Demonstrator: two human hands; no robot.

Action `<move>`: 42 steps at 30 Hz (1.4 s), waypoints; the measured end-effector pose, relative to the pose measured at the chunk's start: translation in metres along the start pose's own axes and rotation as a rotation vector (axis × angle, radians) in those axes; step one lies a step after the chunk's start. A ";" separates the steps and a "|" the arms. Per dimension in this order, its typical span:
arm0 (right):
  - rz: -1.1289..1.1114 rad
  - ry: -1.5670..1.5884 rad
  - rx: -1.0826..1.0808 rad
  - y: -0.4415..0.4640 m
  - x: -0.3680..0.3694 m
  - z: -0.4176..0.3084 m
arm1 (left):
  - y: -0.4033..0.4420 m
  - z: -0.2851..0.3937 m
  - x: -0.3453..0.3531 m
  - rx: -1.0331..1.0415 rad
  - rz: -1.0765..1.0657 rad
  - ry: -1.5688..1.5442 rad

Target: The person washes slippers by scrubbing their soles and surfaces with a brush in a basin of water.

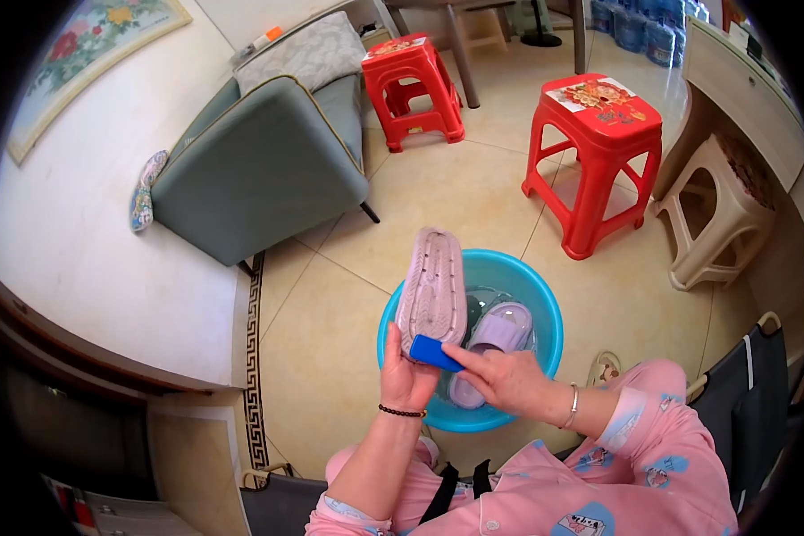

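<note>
A pale pink slipper is held sole up over the left part of a blue basin. My left hand grips its lower end, the thumb along the edge. In my right hand is a blue brush, pressed against the lower part of the sole; its bristles are hidden. A second slipper, lilac, lies in the water in the basin, partly covered by my right hand.
Two red stools stand ahead on the tiled floor. A grey-green armchair is at the left by the wall. At the right are a beige stool and a cream table. Water bottles stand far back.
</note>
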State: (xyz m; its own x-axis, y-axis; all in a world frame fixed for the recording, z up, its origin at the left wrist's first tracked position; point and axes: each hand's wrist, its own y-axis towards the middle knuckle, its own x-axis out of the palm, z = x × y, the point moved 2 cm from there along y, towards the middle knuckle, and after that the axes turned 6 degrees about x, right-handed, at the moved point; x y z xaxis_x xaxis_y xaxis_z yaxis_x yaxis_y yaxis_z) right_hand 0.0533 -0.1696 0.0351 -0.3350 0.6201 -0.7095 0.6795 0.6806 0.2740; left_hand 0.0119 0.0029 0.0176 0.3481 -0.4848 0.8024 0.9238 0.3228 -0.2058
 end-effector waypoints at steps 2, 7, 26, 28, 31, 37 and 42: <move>-0.083 -0.114 0.048 -0.002 -0.003 -0.006 | -0.001 -0.002 -0.001 -0.031 0.031 0.015; 0.045 -0.127 0.171 0.013 -0.007 0.016 | 0.002 -0.008 0.004 -0.045 -0.088 0.032; 0.176 0.059 0.258 0.024 -0.016 0.033 | -0.006 -0.007 0.016 -0.051 -0.135 0.058; 0.140 0.146 0.211 0.022 -0.018 0.029 | -0.008 -0.004 0.012 -0.022 -0.166 0.188; 0.119 0.220 0.074 0.015 -0.016 0.017 | -0.005 0.006 0.004 -0.021 -0.245 0.337; 0.101 0.164 0.262 0.023 -0.034 0.029 | -0.005 0.010 0.006 0.069 -0.267 0.538; 0.075 0.212 0.396 0.023 -0.036 0.029 | -0.006 0.011 0.007 0.129 -0.227 0.671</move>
State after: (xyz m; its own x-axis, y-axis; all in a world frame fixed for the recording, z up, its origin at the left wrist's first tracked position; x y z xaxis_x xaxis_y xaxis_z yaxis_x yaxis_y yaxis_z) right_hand 0.0998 -0.1870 0.0483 -0.3730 0.7563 -0.5374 0.8905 0.4544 0.0214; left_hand 0.0073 0.0068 0.0302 0.2104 -0.9331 0.2918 0.9734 0.2277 0.0262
